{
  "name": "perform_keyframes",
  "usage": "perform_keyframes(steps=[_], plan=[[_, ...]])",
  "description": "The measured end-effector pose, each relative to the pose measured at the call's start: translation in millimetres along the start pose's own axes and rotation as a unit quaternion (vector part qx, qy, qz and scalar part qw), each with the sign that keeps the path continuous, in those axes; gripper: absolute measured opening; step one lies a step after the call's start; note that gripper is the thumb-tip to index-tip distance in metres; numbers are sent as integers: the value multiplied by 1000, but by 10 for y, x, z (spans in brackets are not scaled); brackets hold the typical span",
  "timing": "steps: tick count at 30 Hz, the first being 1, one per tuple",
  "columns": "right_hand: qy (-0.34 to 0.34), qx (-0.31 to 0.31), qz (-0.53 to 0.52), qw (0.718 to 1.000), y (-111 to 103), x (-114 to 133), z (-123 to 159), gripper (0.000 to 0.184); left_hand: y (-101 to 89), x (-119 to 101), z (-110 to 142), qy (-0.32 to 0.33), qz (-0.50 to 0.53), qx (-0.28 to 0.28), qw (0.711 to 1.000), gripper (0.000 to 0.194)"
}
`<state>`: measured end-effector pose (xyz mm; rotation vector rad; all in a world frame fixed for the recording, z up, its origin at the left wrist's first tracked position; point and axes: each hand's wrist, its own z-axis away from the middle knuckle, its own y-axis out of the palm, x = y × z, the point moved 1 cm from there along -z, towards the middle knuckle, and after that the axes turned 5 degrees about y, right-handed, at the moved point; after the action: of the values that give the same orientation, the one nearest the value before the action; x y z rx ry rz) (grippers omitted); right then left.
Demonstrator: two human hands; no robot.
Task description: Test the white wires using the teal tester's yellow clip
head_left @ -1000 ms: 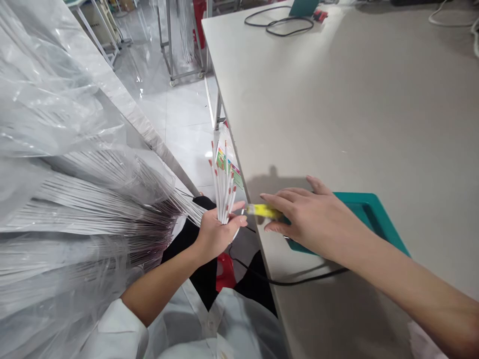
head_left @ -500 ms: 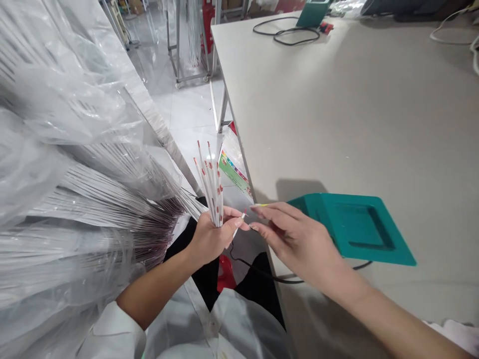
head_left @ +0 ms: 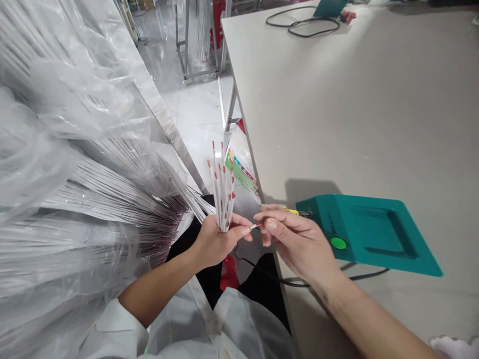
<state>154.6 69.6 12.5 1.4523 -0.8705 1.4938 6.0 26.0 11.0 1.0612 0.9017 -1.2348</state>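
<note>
My left hand (head_left: 219, 242) is closed around a bundle of thin white wires (head_left: 223, 204) with reddish ends, which stand upright out of the fist. One single wire (head_left: 255, 226) sticks out sideways between its thumb and forefinger. At that wire's red end the fingers of my right hand (head_left: 295, 239) are pinched together. Behind the right fingers shows a yellow-handled item (head_left: 292, 211) with a dark metal end; I cannot tell whether the hand touches it. Right of this hand, a teal box (head_left: 422, 249) with a lit green button (head_left: 339, 243) lies on the table.
Plastic-wrapped bundles of long white wires (head_left: 105, 174) fill the left side. The pale table (head_left: 337, 114) spans the right, with a black cable (head_left: 312, 34) at its far end. A wheeled metal rack (head_left: 186, 60) stands on the floor beyond. Below is a red stool (head_left: 229, 273).
My right fingers have closed on the wire's end. The button on the teal box, formerly hidden by the hand, shows lit green. The yellow-handled item shows more fully. The view has shifted slightly.
</note>
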Motion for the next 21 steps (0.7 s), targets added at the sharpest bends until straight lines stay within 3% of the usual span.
perform_keyframes(steps=[5,8,14,17,21], plan=[[-127,-74,186,971,-119,254,54,14,-2,31,-9,-32,-15,-25,999,28],[-155,-67,230,958,-68,314,78,11,-17,35,-16,-10,-22,-46,999,34],[-164,36,289,942,131,193,93,7,28,70,-21,96,-98,41,990,16],[-141,34,306,941,153,118,98,8,46,106,-31,117,-156,64,979,8],[-119,5,290,950,114,75,99,8,-4,87,-57,97,-128,103,982,12]])
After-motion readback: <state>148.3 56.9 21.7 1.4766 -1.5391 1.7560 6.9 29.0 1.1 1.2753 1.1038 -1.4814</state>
